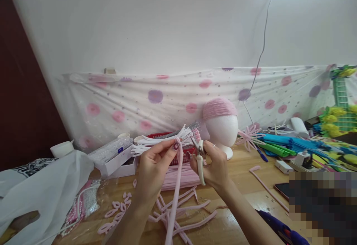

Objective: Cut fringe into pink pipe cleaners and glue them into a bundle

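Observation:
Between the thumb and fingers of my left hand [156,163] is the bent top of a pink pipe cleaner [176,196], whose long end hangs down toward me. My right hand [216,165] grips white-handled scissors [200,159], with the blades pointing up and left, close beside the pipe cleaner. Whether the blades touch it I cannot tell. Below my hands, several loose pink pipe cleaner pieces [199,219] lie crossed on the wooden table [237,222]. To the left are small pink loops [119,209]. Behind the scissors lies a bundle of pink pipe cleaners [167,181].
A white foam head [223,129] with a pink wrapped top stands behind my right hand. A red basket [161,135] and white pipe cleaners [150,142] sit behind my left. White boxes [111,161] and a plastic bag [47,193] lie left; blue bundles [292,144] and a phone [281,190] lie right.

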A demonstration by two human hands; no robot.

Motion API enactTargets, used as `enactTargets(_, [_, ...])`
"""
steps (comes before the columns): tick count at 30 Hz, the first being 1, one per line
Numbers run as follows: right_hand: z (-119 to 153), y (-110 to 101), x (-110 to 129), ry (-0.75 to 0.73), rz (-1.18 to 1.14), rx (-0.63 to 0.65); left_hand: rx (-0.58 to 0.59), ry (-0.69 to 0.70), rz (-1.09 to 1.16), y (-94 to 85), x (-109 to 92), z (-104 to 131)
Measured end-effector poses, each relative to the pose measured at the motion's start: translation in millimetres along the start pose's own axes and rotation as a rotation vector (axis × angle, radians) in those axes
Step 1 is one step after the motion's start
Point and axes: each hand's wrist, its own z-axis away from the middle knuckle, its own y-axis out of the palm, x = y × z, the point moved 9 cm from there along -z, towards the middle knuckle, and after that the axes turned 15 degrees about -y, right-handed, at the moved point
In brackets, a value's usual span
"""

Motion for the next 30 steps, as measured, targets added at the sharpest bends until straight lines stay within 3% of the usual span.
enactTargets(7, [1, 9, 0, 0.022, -0.108, 0.077, -0.016, 0.05, -0.103, 0.8, -5, 0])
enactTargets(18, [4, 8, 2, -0.04, 0.066, 0.076, -0.055, 0.201, -0.291, 9.4, -23, 13])
enactTargets(30, [9, 9, -2, -0.014, 0.092, 0.068, -0.132, 0.276, -0.312, 11.1, -30, 20])
